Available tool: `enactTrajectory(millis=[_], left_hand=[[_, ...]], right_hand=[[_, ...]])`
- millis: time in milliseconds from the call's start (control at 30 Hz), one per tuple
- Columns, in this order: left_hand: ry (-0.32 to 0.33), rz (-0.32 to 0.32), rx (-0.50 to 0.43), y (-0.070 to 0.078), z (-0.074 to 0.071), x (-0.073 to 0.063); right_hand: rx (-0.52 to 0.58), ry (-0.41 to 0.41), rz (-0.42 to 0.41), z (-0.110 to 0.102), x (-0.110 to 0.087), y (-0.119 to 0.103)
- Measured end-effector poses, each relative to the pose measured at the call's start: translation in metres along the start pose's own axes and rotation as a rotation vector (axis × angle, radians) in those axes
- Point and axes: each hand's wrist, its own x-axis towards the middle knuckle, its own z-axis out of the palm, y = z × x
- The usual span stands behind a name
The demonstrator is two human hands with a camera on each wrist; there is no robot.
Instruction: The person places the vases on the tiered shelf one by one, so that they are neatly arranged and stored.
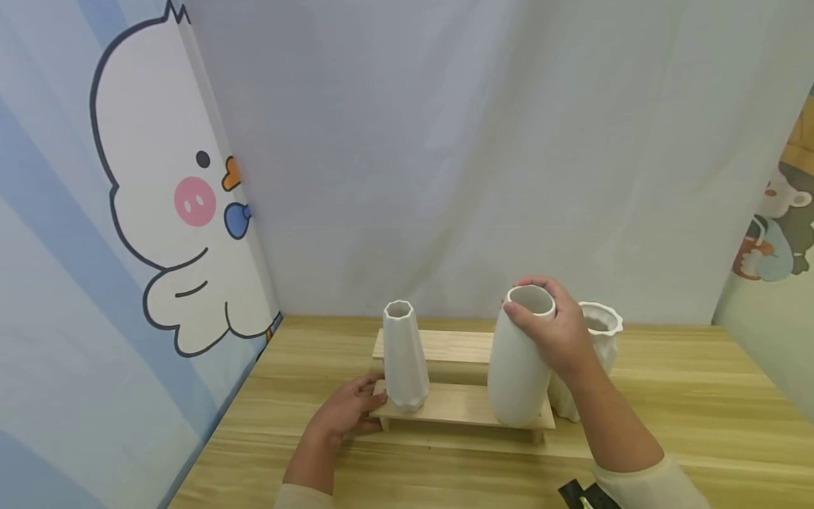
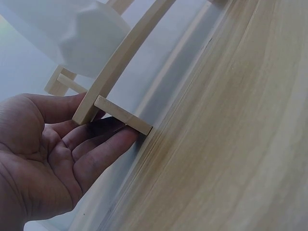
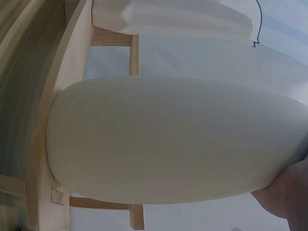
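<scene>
My right hand [image 1: 562,339] grips the rim of a smooth white vase [image 1: 516,378], thumb at the near side and fingers round the back. This vase stands upright at the right end of the lower step of a two-step wooden stand [image 1: 461,403]; its base meets the board in the right wrist view, where the vase [image 3: 168,139] hides much of the stand. At the stand's left end, my left hand [image 1: 346,410] holds the board's edge, thumb on the board and fingers by the leg. Beside it, a slim faceted white vase [image 1: 405,360] stands on the lower step.
Partly behind my right arm, a white vase with a wavy rim [image 1: 604,319] stands on the wood-grain table [image 1: 280,403], right of the stand. A pale curtain [image 1: 458,155] hangs behind the table. A black object [image 1: 585,495] lies near my right sleeve.
</scene>
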Motion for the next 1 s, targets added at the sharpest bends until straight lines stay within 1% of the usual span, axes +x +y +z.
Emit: enactTrajectory(millis=[167, 567, 733, 900, 1000], left_hand=[[-0.008, 0.006, 0.002, 0.0013, 0.0000, -0.0006], [-0.007, -0.004, -0.006, 0.0032, -0.0004, -0.0011], [0.001, -0.011, -0.001, 0.0015, 0.0000, -0.0011], [0.004, -0.004, -0.006, 0.0004, 0.0018, -0.0005], [0.010, 0.000, -0.012, -0.0002, 0.0022, 0.0003]], right_hand=[[0.004, 0.004, 0.001, -0.0001, -0.0007, 0.0000], [0.014, 0.030, -0.008, 0.0007, -0.0016, 0.0009], [0.002, 0.021, 0.007, 0.0011, -0.0016, 0.0010], [-0.014, 0.011, 0.023, 0.0003, -0.0008, -0.0001], [0.006, -0.015, 0.013, -0.0018, -0.0003, 0.0001]])
